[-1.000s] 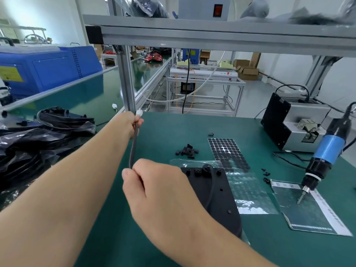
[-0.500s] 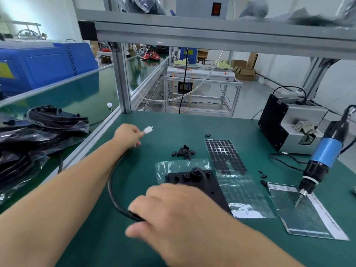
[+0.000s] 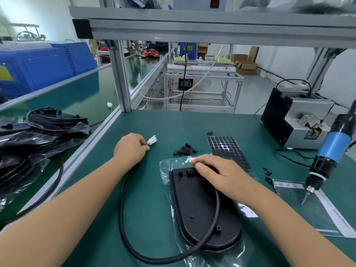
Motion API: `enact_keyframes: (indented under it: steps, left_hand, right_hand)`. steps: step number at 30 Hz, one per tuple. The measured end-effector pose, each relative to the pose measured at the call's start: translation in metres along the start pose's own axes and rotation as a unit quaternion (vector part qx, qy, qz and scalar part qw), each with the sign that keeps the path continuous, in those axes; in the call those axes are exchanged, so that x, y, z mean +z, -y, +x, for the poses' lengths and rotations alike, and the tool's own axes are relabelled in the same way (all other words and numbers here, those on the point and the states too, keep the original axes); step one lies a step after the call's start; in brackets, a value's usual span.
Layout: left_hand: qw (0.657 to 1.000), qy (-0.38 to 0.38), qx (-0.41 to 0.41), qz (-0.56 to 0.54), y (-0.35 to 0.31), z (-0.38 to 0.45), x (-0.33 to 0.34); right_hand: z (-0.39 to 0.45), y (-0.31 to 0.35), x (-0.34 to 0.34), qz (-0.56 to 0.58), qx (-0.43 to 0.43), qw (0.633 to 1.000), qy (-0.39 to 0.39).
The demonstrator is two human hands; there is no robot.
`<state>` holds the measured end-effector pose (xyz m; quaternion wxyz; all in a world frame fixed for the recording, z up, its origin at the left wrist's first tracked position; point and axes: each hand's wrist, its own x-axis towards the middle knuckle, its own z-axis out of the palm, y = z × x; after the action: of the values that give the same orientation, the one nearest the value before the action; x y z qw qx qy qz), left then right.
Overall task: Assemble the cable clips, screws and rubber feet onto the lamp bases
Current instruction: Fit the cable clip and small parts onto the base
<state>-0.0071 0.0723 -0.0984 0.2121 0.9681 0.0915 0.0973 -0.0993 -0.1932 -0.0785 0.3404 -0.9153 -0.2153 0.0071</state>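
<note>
Green worktop (image 3: 192,124) fills frame. Black base (image 3: 194,201) lies lower centre on plastic bag (image 3: 165,166). Cable (image 3: 123,205) loops left of it. Left hand (image 3: 131,149) pinches cable near white plug (image 3: 152,140). Right hand (image 3: 217,174) rests on base top, fingers relaxed. Clips (image 3: 185,149) centre.

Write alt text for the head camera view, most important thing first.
The left hand pinches a black cable near its white connector while the right hand rests on a black lamp base lying on a clear bag on the green table. Cable clips, a rubber-feet sheet and an electric screwdriver lie beyond.
</note>
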Motion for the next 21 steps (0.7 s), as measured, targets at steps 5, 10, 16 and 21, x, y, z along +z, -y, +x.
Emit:
enact_keyframes:
  steps: [5, 10, 16, 21]
  left_hand:
    - [0.995, -0.003, 0.092, -0.03, -0.032, -0.015, 0.017]
    - [0.993, 0.034, 0.094, -0.065, -0.058, -0.016, 0.036]
    - [0.992, 0.026, 0.105, -0.07, -0.065, -0.015, 0.041]
    - [0.992, 0.024, 0.112, -0.046, -0.064, -0.015, 0.037]
  right_hand:
    - [-0.011, 0.0, -0.003, -0.02, 0.003, 1.0, 0.005]
    - [-0.015, -0.008, -0.022, 0.082, -0.011, 0.994, 0.077]
    - [-0.02, -0.021, -0.025, 0.112, -0.057, 0.987, 0.095]
    - [-0.017, -0.021, -0.02, 0.142, -0.058, 0.984, 0.087]
